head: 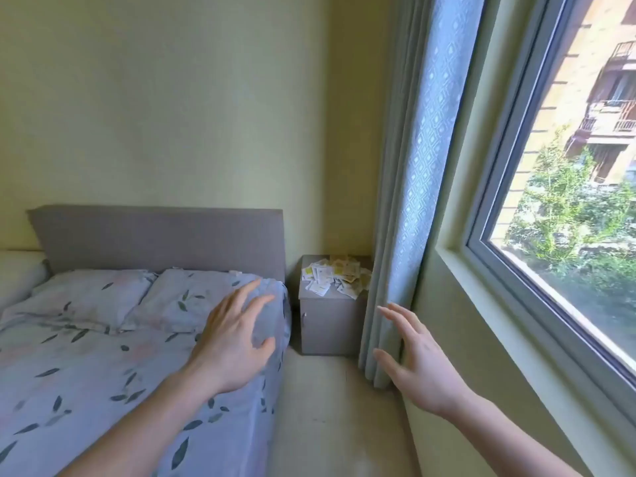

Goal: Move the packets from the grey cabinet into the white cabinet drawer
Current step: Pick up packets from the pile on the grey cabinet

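Packets (331, 277) sit in a loose heap on top of the grey cabinet (329, 321), far ahead of both hands, in the corner between bed and curtain. Head view only.

Left hand (234, 342) is raised over the bed's right edge, fingers spread and nearly straight, holding nothing. Right hand (418, 364) is raised near the curtain, fingers straight and slightly fanned, also holding nothing. Neither touches anything as far as I can tell.

Key relation: the heap lies ahead of and between the two hands, well apart from both fingertips. Right hand looks a bit nearer in line, but it is close; either could reach. Heap has no clear long axis, packets lie every way, some overhang the cabinet's near edge.

Around: bed (103, 390) with leaf-print sheet and pillows (172, 301) on the left, grey headboard (155, 239) behind. Curtain (409, 215) hangs just right of the cabinet, its folds touching or nearly touching the heap's right side. Window (564, 187) far right. Strip of bare floor (327, 407) leads to the cabinet, nothing in it.

White cabinet drawer not in view. Task judged barely begun.
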`<move>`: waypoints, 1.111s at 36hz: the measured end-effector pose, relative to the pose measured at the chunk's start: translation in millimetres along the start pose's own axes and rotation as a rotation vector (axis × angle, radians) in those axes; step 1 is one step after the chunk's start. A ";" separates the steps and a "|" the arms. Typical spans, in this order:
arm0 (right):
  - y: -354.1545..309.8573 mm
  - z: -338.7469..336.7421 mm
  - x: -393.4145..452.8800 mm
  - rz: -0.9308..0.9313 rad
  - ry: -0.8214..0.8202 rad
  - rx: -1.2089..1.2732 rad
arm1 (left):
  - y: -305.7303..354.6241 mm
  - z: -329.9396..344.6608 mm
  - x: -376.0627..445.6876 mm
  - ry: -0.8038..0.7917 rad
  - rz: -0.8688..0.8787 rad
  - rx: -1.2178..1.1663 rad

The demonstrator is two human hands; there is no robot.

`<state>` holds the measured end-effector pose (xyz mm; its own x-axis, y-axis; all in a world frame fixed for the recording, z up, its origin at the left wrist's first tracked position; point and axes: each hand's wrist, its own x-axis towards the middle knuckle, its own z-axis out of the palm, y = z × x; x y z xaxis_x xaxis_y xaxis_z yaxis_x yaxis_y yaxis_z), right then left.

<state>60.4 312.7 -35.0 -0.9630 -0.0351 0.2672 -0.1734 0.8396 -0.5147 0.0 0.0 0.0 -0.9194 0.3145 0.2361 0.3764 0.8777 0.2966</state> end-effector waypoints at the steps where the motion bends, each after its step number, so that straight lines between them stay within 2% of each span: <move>1: 8.4 2.5 13.7 -0.007 -0.016 0.025 | -0.5 7.4 14.1 -0.028 -0.010 -0.022; 11: 62.7 32.9 167.9 0.006 -0.165 0.093 | -23.9 54.0 135.0 -0.114 -0.139 -0.080; 21: 108.4 99.1 311.1 0.040 -0.250 0.164 | -97.0 112.1 262.7 -0.163 -0.200 -0.147; 27: 140.0 127.6 381.7 0.121 -0.254 0.158 | -133.5 156.2 355.0 -0.233 -0.204 -0.206; 32: 177.1 140.6 430.7 0.239 -0.241 0.155 | -146.2 197.0 436.9 -0.360 -0.256 -0.287; 40: 240.5 177.0 531.7 0.386 -0.301 0.184 | -166.2 273.5 558.9 -0.498 -0.283 -0.361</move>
<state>-529.9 400.0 -161.0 -0.9760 0.0811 -0.2020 0.1983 0.7142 -0.6713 -607.6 128.8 -170.5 -0.8982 0.2956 -0.3254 0.0485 0.8023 0.5949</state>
